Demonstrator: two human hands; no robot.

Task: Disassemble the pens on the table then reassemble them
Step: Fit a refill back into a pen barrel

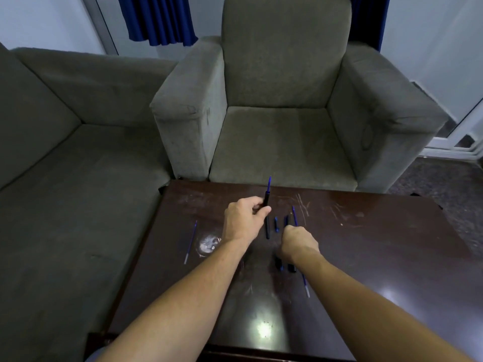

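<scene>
My left hand (244, 220) grips a black pen barrel (267, 218) held upright above the dark table (366, 244), with a blue refill (269, 183) sticking out of its top. My right hand (298, 242) is curled over small parts just right of the barrel; what its fingers hold is hidden. A short blue piece (276, 224) and dark pieces with another blue refill (294, 215) lie between and beyond the hands. Black pen parts (285, 263) and a third refill (305, 282) lie under my right wrist. One loose blue refill (191, 241) lies at the table's left.
A grey armchair (282, 131) stands right behind the table's far edge, and a grey sofa (65, 165) runs along its left side. A whitish smudge (209, 244) marks the tabletop near the left refill. Blue curtains (156, 19) hang at the back.
</scene>
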